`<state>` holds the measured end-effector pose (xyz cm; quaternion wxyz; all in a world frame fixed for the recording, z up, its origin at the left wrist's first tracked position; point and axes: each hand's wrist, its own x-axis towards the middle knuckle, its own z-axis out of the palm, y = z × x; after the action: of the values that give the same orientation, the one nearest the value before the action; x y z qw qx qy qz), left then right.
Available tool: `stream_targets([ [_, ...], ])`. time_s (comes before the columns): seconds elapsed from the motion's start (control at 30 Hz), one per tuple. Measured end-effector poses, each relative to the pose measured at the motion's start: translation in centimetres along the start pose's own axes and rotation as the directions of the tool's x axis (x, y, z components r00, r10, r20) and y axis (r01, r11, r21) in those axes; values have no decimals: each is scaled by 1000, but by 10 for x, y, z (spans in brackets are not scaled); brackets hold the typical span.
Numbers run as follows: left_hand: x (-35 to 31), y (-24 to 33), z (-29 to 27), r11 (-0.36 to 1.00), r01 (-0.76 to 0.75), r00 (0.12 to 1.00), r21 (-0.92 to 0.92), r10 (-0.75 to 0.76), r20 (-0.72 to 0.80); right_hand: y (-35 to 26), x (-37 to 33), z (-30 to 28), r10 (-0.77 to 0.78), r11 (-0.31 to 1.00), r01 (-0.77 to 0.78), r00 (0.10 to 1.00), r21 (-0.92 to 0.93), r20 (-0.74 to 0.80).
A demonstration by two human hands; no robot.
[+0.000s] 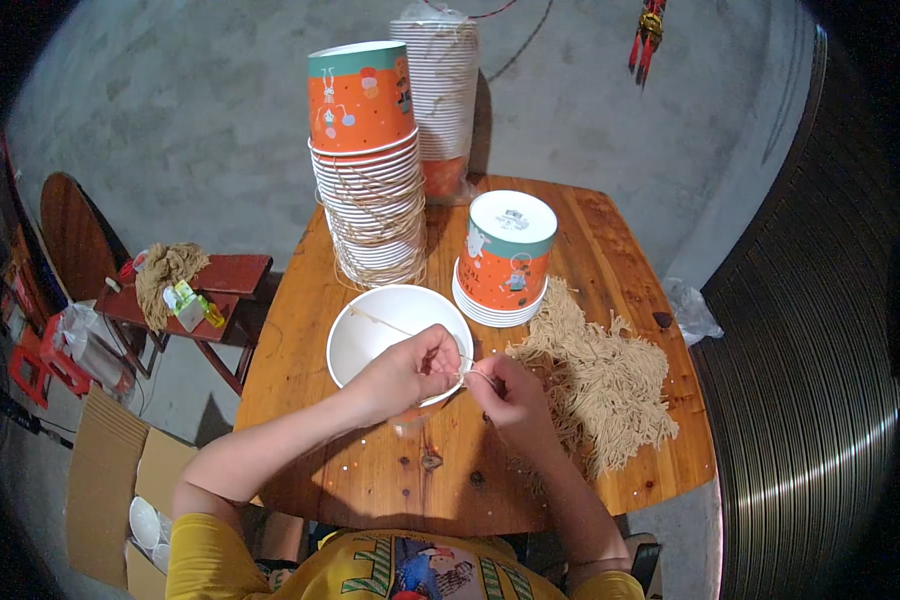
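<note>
Over the near rim of a white paper bucket (362, 340), my left hand (410, 372) and my right hand (517, 402) are close together, fingertips pinched. Between them runs a thin beige string (382, 322), and its loose end trails across the bucket's opening. Whether the string passes through the rim is hidden by my fingers. Right of my right hand lies a heap of beige strings (610, 390). Just behind it stands a short stack of upside-down orange and green paper buckets (510, 270).
A tall stack of paper buckets (363, 100) draped with strings stands at the back left, beside a plastic-wrapped stack (440, 90). Left of the wooden table (590, 235), a red bench (235, 275) carries a beige bundle (168, 275). An open cardboard box (100, 490) sits lower left.
</note>
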<state>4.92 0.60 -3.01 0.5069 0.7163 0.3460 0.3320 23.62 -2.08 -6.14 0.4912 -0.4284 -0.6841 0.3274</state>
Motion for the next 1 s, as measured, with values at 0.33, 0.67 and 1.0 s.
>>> stream_targets([
  [0.33, 6, -2, -4, 978, 112, 993, -175, -102, 67, 1, 2, -1, 39, 999, -40, 999, 31, 30],
  [0.67, 2, 0, -3, 971, 151, 988, -188, -144, 49, -3, 3, 1, 84, 996, -84, 996, 30, 24],
  [1.0, 6, 3, -5, 966, 176, 984, -192, -173, 32, 3, 3, 4, 130, 988, -131, 991, 87, 12],
])
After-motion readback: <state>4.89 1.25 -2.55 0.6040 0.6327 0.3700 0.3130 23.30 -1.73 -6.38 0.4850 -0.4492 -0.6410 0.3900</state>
